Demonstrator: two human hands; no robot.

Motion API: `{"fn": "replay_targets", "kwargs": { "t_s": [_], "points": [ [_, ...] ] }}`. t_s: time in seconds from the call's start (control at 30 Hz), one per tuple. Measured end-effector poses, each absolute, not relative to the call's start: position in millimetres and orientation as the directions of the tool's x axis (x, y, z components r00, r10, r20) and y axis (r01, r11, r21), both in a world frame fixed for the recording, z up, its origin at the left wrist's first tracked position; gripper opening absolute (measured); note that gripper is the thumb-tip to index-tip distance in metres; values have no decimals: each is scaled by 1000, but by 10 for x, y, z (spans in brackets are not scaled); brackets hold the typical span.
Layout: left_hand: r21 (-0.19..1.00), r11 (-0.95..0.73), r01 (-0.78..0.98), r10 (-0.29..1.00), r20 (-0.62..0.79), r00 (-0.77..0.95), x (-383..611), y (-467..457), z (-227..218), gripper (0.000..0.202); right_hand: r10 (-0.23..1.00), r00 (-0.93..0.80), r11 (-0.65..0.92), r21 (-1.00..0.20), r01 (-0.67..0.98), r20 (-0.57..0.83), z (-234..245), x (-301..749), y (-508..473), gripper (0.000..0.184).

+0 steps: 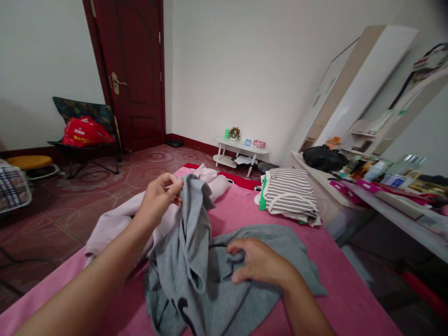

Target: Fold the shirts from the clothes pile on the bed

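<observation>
The bed (233,212), covered in pink, takes up the lower part of the view, and the grey garment (224,291) lies on its near part, directly in front of the person. The garment's spread part runs mostly from left to right across the bed. From its left side a narrower strip stands up off the bed, its long axis running up and away from the person to a gathered top. So the cloth forms a bend: one length flat toward the right, the other upright at the left.

Beyond that strip, to the left, lies the pale pink clothing (119,219); well apart, at the far right of the bed, is a folded stack (290,193) with a striped piece on top.

The left hand (161,191) is at the upper end of the strip, thumb and fingers clamped on the grey cloth, which hangs down from them toward the person. The right hand (257,261) is lower and to the right, over the spread part, and much the nearer of the two to the garment's middle. Its thumb and forefinger are apart, with a small ridge of cloth between them; whether its hidden fingers press on the garment I cannot tell.
</observation>
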State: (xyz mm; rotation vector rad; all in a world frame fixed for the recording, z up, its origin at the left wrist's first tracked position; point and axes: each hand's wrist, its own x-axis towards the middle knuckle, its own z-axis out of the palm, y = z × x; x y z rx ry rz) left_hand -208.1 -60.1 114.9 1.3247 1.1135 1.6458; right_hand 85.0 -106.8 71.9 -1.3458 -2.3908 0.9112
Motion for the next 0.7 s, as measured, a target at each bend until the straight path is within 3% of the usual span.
{"fn": "replay_targets", "kwargs": {
  "t_s": [0.07, 0.17, 0.27, 0.4, 0.47, 0.57, 0.63, 0.7],
  "points": [
    [892, -438, -114, 837, 358, -413, -2209, -555, 1180, 34, 803, -582, 414, -578, 703, -133, 631, 812, -1091, 57],
    [785, -602, -146, 657, 383, -649, -2406, -496, 1204, 27, 824, -557, 433, -517, 738, -105, 640, 802, -1119, 58],
    [689, -716, -112, 530, 433, -729, -2539, -487, 1232, 26, 788, -607, 474, -531, 703, -100, 770, 773, -1189, 55],
    [712, -699, -61, 543, 474, -693, -2534, -529, 1274, 25, 682, -715, 543, -549, 636, -154, 766, 598, -1323, 64],
    [747, -665, -4, 595, 527, -606, -2470, -535, 1264, 22, 685, -699, 545, -491, 679, -207, 666, 485, -1376, 58],
    [810, -569, 144, 775, 586, -237, -2342, -519, 1174, 26, 731, -643, 530, -404, 746, -229, 575, 377, -1412, 20],
    [811, -514, 278, 853, 518, 65, -2245, -521, 1087, 29, 752, -636, 530, -416, 739, -173, 635, 385, -1403, 7],
    [783, -495, 378, 866, 408, 290, -2139, -561, 1020, 30, 805, -591, 498, -481, 721, -51, 790, 469, -1372, 9]
  ]
}}
